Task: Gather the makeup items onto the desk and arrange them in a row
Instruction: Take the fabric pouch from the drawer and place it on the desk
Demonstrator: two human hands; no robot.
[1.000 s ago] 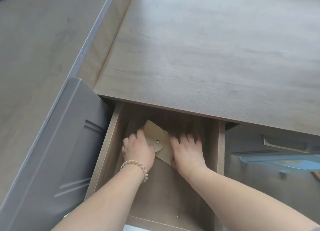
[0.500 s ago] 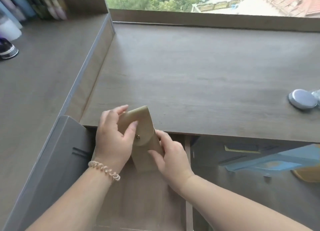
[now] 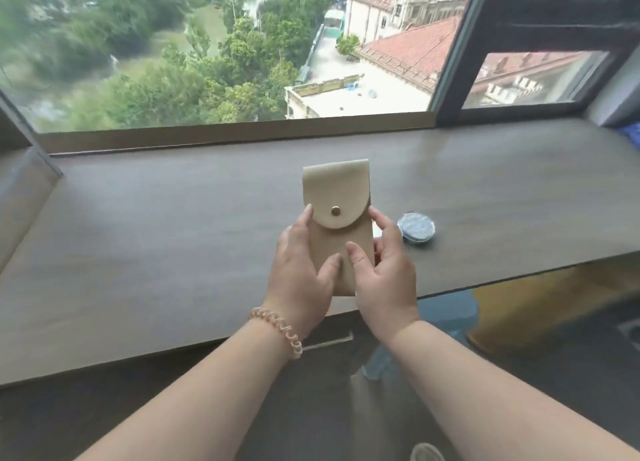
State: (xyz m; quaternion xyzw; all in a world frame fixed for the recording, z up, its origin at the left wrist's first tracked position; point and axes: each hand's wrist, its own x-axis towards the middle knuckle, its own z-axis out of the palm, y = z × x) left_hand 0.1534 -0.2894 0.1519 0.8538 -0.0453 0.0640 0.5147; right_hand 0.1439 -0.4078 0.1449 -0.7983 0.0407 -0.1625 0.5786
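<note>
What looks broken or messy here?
Nothing stands out. The beige fabric pouch with a gold snap is closed and held upright by the left hand and right hand over the grey-brown wooden desk; the round silvery compact lies flat there.

Wood-grain desk (image 3: 138, 252) runs right up to a big window (image 3: 207, 45), with a low wooden ledge (image 3: 225, 135) along its far edge. There's a dark window frame (image 3: 453, 55) over on the right. Daylight outside, looking down on green trees (image 3: 149, 90) and red-tiled roofs (image 3: 412, 45). A grey side panel (image 3: 24, 190) closes off the desk's left edge. Under the near edge there's something light blue (image 3: 446, 315), maybe a stool, can't really tell.
</note>
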